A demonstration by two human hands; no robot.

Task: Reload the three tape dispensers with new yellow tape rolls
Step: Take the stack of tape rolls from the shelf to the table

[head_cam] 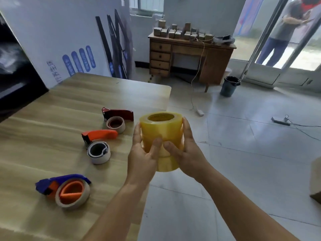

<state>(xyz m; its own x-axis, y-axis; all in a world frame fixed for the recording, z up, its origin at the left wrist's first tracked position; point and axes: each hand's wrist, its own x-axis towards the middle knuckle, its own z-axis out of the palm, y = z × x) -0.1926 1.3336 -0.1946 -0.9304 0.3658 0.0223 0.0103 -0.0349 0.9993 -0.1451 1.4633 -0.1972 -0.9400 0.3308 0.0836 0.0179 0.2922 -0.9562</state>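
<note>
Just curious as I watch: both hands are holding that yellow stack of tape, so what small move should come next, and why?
Probably pull the top roll off the stack, which left hand and right hand grip together beside the table. The three dispensers seem to hold only empty cores.

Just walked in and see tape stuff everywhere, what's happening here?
A person holds a stack of yellow tape rolls between the left hand and right hand, beside the wooden table. Three dispensers, dark red, orange and blue, lie there with what look like spent cores.
</note>
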